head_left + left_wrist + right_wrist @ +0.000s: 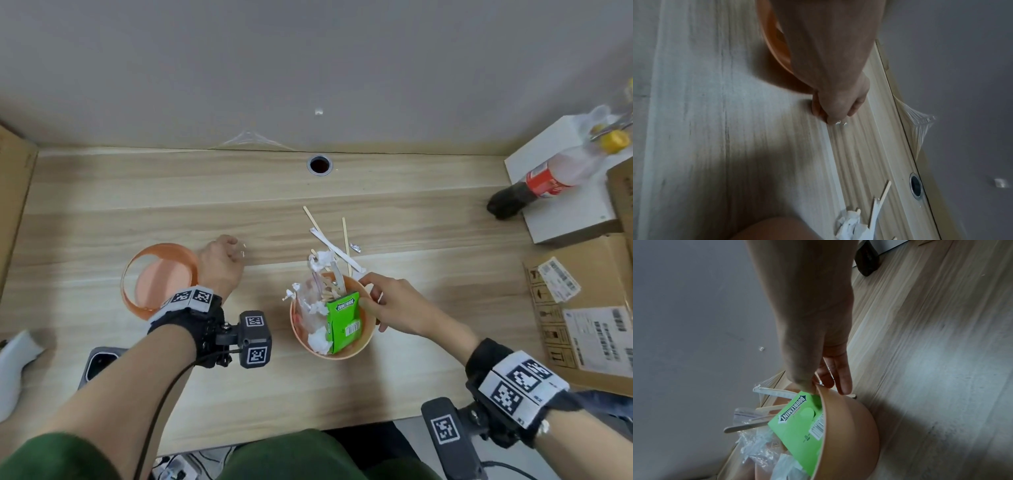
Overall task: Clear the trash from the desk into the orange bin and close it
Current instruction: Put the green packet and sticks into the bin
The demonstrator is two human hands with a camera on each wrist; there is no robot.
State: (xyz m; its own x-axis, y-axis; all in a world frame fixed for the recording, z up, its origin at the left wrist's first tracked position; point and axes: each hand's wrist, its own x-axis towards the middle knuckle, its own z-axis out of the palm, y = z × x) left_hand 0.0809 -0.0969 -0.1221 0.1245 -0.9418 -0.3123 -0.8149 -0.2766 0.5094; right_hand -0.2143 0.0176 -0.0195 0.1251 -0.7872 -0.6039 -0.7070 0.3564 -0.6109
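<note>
The orange bin (pixel 342 356) stands open at mid-desk, stuffed with a green gum box (pixel 342 318), clear plastic, tissues and wooden sticks. My right hand (pixel 368 291) grips its far-right rim (pixel 849 426), thumb inside against the gum box (pixel 797 423), fingers outside. The bin's orange lid (pixel 161 277) lies upside down to the left. Just right of the lid, my left hand (pixel 236 251) is curled with its fingertips pinching small white scraps (pixel 840 123) on the desk. Behind the bin lie two wooden sticks (pixel 311 216), a white wrapper strip (pixel 334 248), a crumpled tissue (pixel 322 257) and a foil scrap (pixel 356 247).
A cola bottle (pixel 544 181) lies on a white box (pixel 575 205) at the far right, with cardboard boxes (pixel 582 308) beside it. A cable hole (pixel 319 164) sits near the wall. A phone (pixel 99 363) and a white object (pixel 17 363) lie at the near left.
</note>
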